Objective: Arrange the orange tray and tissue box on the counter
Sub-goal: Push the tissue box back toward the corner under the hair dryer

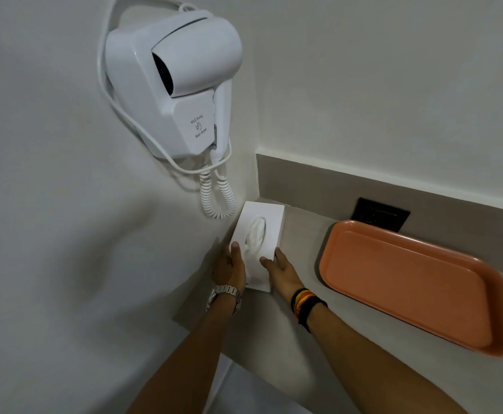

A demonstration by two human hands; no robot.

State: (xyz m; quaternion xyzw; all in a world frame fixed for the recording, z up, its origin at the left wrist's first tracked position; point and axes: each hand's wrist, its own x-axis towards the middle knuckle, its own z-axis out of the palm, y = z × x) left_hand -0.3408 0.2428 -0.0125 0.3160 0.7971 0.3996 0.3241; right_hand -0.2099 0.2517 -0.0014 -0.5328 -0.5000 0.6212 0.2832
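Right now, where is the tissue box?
The tissue box sits in the counter's left corner, below the wall hair dryer, held by both hands, with the orange tray to its right.

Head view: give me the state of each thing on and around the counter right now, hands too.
tissue box: flat on the counter in the corner, tissue sticking up from its slot, held on both sides.
orange tray: empty, flat on the counter, apart from the box.
left hand: gripping the box's left side.
right hand: gripping the box's right side.
hair dryer: docked in its wall holder, cord hanging.
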